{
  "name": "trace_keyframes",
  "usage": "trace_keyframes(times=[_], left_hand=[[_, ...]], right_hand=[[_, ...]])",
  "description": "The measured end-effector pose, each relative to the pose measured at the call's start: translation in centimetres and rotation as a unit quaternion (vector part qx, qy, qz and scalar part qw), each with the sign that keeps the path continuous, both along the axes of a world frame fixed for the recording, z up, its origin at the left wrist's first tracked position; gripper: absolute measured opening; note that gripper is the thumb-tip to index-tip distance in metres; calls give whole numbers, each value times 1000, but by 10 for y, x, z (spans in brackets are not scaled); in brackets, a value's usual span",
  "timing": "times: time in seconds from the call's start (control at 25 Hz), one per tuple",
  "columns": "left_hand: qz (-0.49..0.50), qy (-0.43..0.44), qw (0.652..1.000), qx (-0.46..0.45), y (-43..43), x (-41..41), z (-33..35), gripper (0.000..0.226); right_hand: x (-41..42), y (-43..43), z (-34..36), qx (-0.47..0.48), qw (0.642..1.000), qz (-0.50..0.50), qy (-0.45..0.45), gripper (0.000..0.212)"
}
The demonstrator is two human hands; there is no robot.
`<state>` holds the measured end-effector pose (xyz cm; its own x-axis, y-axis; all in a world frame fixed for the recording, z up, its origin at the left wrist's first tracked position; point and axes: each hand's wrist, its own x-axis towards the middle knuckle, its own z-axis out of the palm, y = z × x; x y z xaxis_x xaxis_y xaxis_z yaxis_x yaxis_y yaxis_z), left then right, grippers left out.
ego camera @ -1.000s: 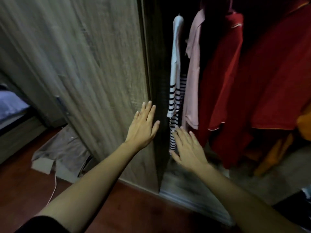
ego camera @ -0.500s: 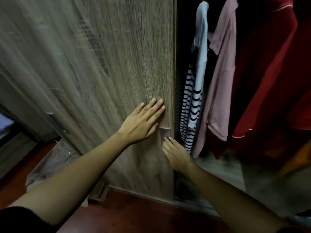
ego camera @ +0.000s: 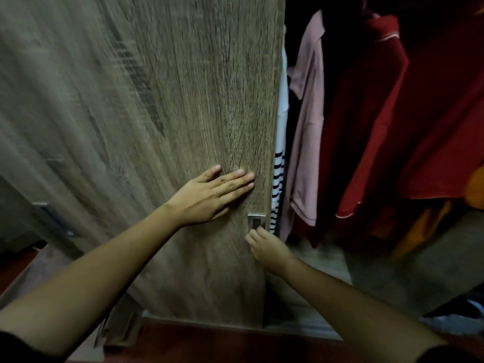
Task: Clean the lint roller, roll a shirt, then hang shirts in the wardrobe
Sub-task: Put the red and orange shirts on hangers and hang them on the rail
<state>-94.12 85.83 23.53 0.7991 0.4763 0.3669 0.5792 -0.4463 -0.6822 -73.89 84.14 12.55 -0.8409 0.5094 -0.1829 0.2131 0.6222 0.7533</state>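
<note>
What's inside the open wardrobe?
Hanging: white black-striped shirt, pink shirt, red garments, orange fabric. The wood-grain sliding door covers the rest.

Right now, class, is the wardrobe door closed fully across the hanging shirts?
No, there is an open gap right of the wardrobe door, where the striped shirt, pink shirt and red shirt hang in view.

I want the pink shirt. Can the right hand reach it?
Probably yes: right hand sits at the door's edge; only the striped shirt hangs between it and the pink shirt.
</note>
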Motion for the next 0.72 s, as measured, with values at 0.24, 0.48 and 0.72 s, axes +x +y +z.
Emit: trace_keyframes(times=[0.24,0.48,0.72], left_hand=[[-88,-35,994,46,19,80,-7,57],[-144,-64,986,55,29,177,-10,50],[-165,-82,982,51,36,271,-14,54]], right_hand=[[72,-2,-2,-5,998,-67,1,47],[163,-13,2,13,992,-125,-18,54],[247,-13,2,-8,976,-208,-69,52]])
